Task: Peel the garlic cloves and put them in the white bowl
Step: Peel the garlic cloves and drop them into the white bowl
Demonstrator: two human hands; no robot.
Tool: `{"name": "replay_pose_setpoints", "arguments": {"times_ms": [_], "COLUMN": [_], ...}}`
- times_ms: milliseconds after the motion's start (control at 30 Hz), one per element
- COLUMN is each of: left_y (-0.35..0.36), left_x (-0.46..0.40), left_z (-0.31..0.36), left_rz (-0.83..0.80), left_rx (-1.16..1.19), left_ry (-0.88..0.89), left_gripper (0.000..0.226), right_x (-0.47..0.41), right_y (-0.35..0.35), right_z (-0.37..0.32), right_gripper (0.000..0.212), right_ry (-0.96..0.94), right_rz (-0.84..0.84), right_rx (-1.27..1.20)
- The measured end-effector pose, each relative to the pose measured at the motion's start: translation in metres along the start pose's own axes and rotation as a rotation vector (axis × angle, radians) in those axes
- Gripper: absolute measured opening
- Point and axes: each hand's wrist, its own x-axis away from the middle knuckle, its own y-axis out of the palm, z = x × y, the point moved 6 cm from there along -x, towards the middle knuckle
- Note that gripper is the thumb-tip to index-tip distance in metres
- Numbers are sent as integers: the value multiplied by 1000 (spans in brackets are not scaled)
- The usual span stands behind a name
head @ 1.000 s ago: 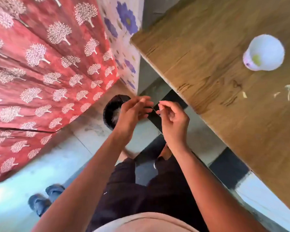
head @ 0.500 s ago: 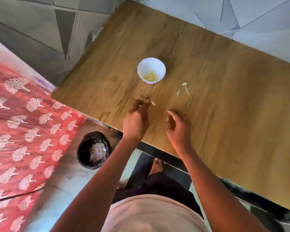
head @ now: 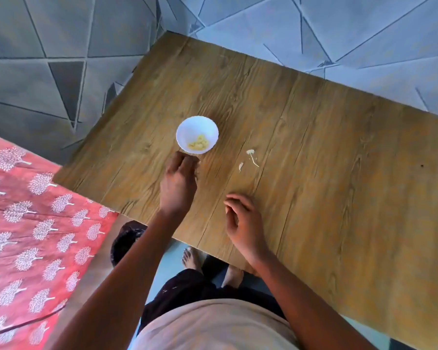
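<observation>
Your white bowl (head: pixel 197 134) sits on the wooden table (head: pixel 326 173), toward its left half, and holds a small heap of yellowish peeled cloves (head: pixel 199 144) on the near side of its floor. Your left hand (head: pixel 178 181) reaches over the table just near of the bowl, fingertips bunched together almost at its rim; whether they pinch a clove or nothing at all you cannot tell from here (the tips blur into the wood). Your right hand (head: pixel 243 223) hovers over the near edge of the table, well right of the left one, its fingers loosely curled and holding nothing visible. To the right of the bowl, apart from it, lie two pale scraps (head: pixel 249 157) of garlic skin. On the floor near the table's near-left corner stands a dark bin (head: pixel 124 242), mostly hidden behind your left forearm; its contents cannot be made out.
</observation>
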Motion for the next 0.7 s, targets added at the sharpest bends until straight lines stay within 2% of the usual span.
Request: {"name": "replay_pose_setpoints", "arguments": {"times_ms": [100,200,333,433,567,700], "left_y": [-6,-1,16,21,14,-8], "left_x": [-42,-68,-82,-86,-88,-64], "left_z": [-1,-7,-24,-30,-23,6], "left_rz": [26,-57,-269,-320,-311,-147], "left_rx": [-49,-111,-115,-130,-96,120], "left_ry": [-7,-5,-87,-20,96,255], "left_gripper": [17,17,34,48,45,34], "right_x": [0,0,-5,-11,-25,-46], "right_y": [0,-1,-1,1,1,-12], "right_z": [0,0,-2,1,5,4], "right_gripper": [22,22,19,22,22,20], "right_ry": [-1,-18,-36,22,178,386], "right_rz": [-26,-3,34,37,118,293], "right_rx": [37,53,51,66,65,97]}}
